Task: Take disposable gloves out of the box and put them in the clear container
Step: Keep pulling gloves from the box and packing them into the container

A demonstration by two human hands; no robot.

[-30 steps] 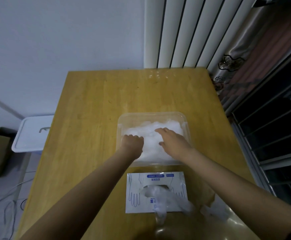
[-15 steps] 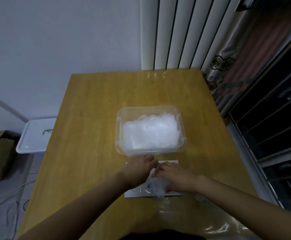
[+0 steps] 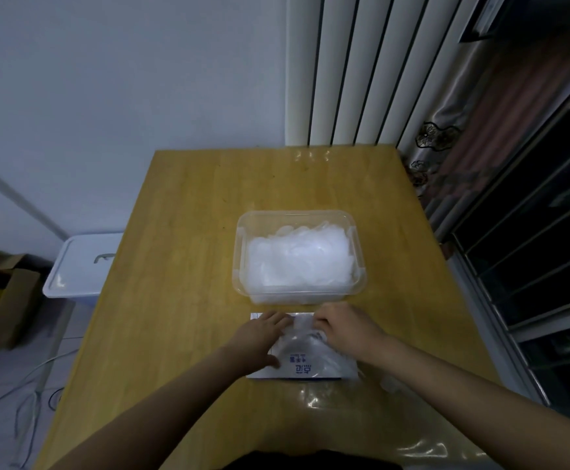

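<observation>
A clear plastic container [image 3: 240, 245] stands in the middle of the wooden table [image 3: 182, 266], filled with a heap of translucent white gloves [image 3: 299, 256]. Just in front of it lies the flat white glove box [image 3: 297, 366] with blue print. A thin glove [image 3: 305, 334] sticks up out of the box opening. My left hand [image 3: 260, 337] rests on the box's left part, fingers stretched toward the glove. My right hand [image 3: 348, 330] pinches the glove from the right side.
A loose sheet of clear plastic [image 3: 412, 435] lies on the near right part of the table. A white lidded bin [image 3: 80, 266] and cardboard boxes [image 3: 2, 300] stand on the floor at the left. A radiator [image 3: 344, 69] and curtain [image 3: 480, 113] are behind the table.
Both hands left the container, where they pressed on the gloves, and came back to the box. The right hand has taken hold of a glove at the opening.
</observation>
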